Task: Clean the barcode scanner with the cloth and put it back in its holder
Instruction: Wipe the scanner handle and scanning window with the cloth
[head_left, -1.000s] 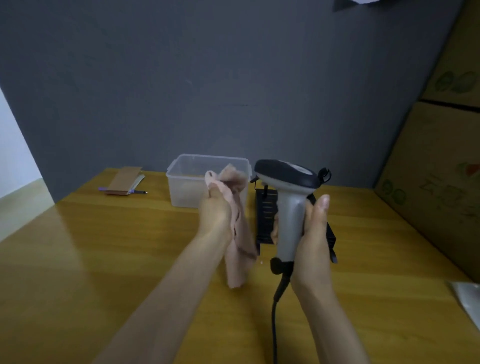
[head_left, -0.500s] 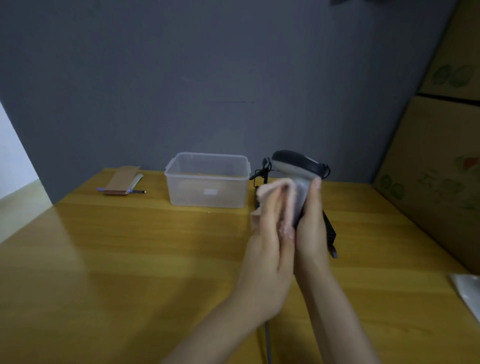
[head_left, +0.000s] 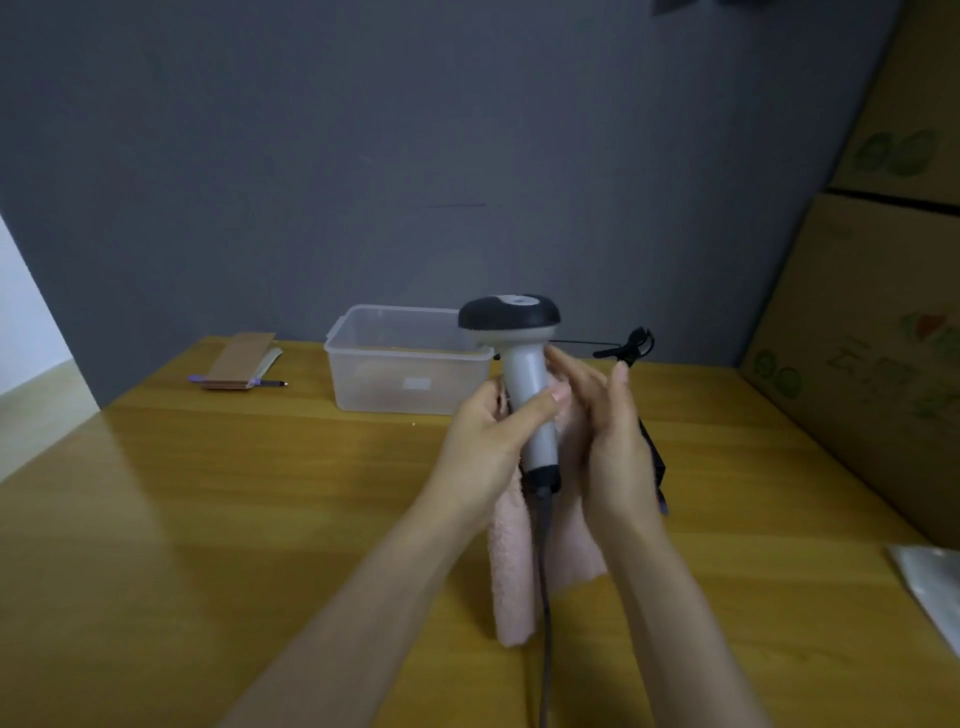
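The barcode scanner (head_left: 525, 374) stands upright in the air, its black head on top and its grey handle below, with its cable (head_left: 544, 597) hanging toward me. My left hand (head_left: 483, 452) grips the handle, thumb across it, with the pink cloth (head_left: 511, 571) wrapped behind and dangling under my hands. My right hand (head_left: 613, 441) lies flat against the cloth on the handle's right side, fingers straight. The black holder (head_left: 631, 345) stands behind my right hand and is mostly hidden.
A clear plastic box (head_left: 405, 374) sits on the wooden table (head_left: 208, 519) just behind the scanner. A piece of cardboard with a pen (head_left: 239, 364) lies at the back left. Large cardboard boxes (head_left: 857, 364) line the right side, and a silvery bag (head_left: 930, 577) lies at the right edge.
The scanner passed from my right hand to my left, which now holds it together with the cloth. My right hand let go and opened flat beside the handle. The scanner head turned.
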